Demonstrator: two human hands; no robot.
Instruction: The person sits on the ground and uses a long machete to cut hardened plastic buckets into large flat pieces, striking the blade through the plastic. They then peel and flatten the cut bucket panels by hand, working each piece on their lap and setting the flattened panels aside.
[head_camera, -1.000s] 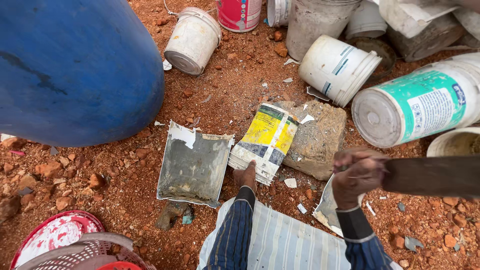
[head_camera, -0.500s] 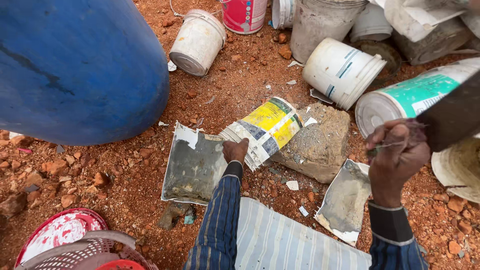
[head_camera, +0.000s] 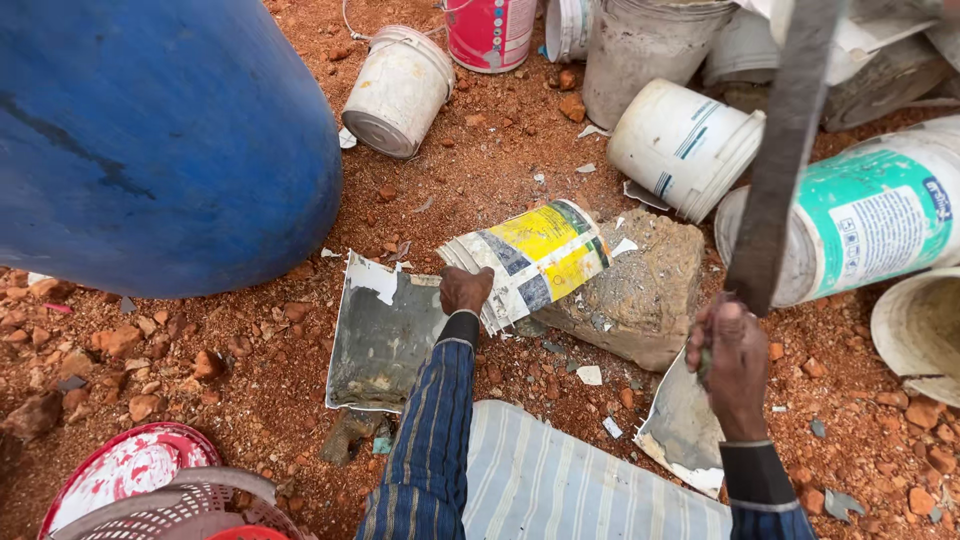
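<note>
We sit w/ right hand (head_camera: 735, 365) nearest us, just right of the stone (head_camera: 640, 290), its grip closed round a blade (head_camera: 780, 150) raised upright. Left hand (head_camera: 465, 290) is left of the stone, grip pressed down on a cut bucket piece (head_camera: 535, 255) whose far end lies on the stone. Beyond the stone lie white buckets (head_camera: 680, 145); far left, a blue drum (head_camera: 150, 130).

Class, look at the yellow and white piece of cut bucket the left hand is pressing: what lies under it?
Its far end rests on a rough stone block, its near end under the left hand. The ground beneath the bucket piece is hidden.
</note>
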